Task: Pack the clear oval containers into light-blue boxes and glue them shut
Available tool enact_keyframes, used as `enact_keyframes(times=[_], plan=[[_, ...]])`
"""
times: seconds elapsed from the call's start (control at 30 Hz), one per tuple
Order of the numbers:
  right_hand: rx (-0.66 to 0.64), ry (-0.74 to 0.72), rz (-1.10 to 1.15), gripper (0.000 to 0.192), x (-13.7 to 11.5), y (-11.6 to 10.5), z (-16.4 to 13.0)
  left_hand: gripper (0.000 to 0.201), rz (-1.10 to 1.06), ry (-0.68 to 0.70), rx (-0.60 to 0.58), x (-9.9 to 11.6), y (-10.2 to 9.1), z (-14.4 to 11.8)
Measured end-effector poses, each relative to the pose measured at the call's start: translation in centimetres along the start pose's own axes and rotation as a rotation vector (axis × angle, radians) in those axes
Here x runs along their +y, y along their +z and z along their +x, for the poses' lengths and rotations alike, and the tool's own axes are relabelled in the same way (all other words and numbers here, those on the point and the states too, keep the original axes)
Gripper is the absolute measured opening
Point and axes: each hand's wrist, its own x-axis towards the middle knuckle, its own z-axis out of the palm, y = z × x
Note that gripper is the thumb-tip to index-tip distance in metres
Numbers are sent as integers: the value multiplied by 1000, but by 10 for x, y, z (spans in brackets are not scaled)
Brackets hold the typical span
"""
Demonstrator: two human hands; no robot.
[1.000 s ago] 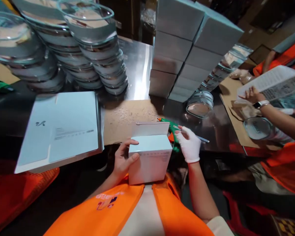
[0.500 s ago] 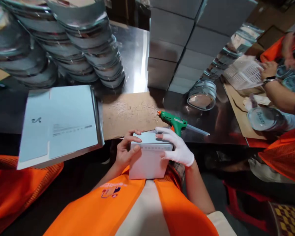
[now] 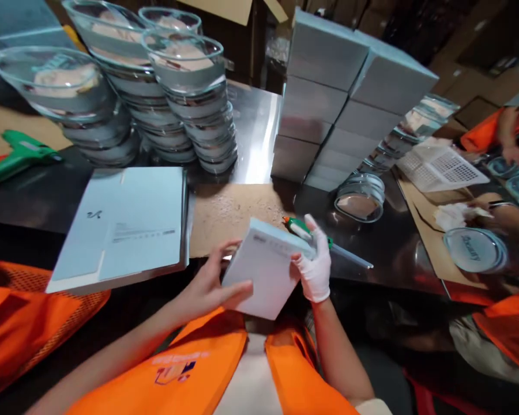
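Note:
Tilted in front of my vest is a pale cardboard box [image 3: 263, 275] with small print along its upper edge. My bare left hand [image 3: 218, 282] grips its left side, the thumb lying across the front face. On the right side my right hand [image 3: 318, 262], in a white glove with bare tips on some fingers, holds the box too, one finger pointing up. Just behind that hand a green glue gun [image 3: 294, 225] with an orange tip lies on the table, partly hidden; its clear glue stick [image 3: 352, 257] sticks out to the right.
Flat box blanks [image 3: 134, 222] lie in a pile to the left. Stacked clear round containers [image 3: 207, 109] stand behind them, near a second green glue gun [image 3: 23, 155]. A tall stack of pale boxes [image 3: 320, 98] rises ahead. Co-workers' hands [image 3: 516, 154] are at the right.
The box has been lifted a little and turned so that it tilts. My left hand has slid down its side, and my right hand has shifted to its right edge. The view has tipped up slightly.

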Motion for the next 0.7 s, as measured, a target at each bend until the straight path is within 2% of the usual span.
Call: enact_keyframes(times=[0.03,0.07,0.1,0.17,0.23,0.3,0.37,0.47,0.53,0.6,0.7], plan=[[27,20,65,91,1,0,3,85,-12,-12,48,7,-9,13],[58,26,101,96,1,-3,5,84,-18,0,124,14,-19,31],[99,18,102,93,1,-8,4,87,4,25,206,21,-30,54],[225,6,22,72,1,-26,-5,86,154,102,439,30,-54,108],[350,31,-76,57,0,-50,-24,87,394,62,531,36,-73,163],[430,85,-151,51,1,-74,-50,86,639,-70,470,40,-84,208],[473,143,-223,50,2,-95,-75,85,801,-192,382,43,-86,239],[508,229,-336,52,3,-117,-94,86,850,-299,329,49,-81,268],[504,268,-406,56,0,-125,-85,82,825,-325,321,55,-78,284],[454,234,-475,57,-6,-127,-57,77,809,-314,323,61,-77,301],[288,-2,-617,50,-28,-120,17,76,787,-289,346,67,-75,327]])
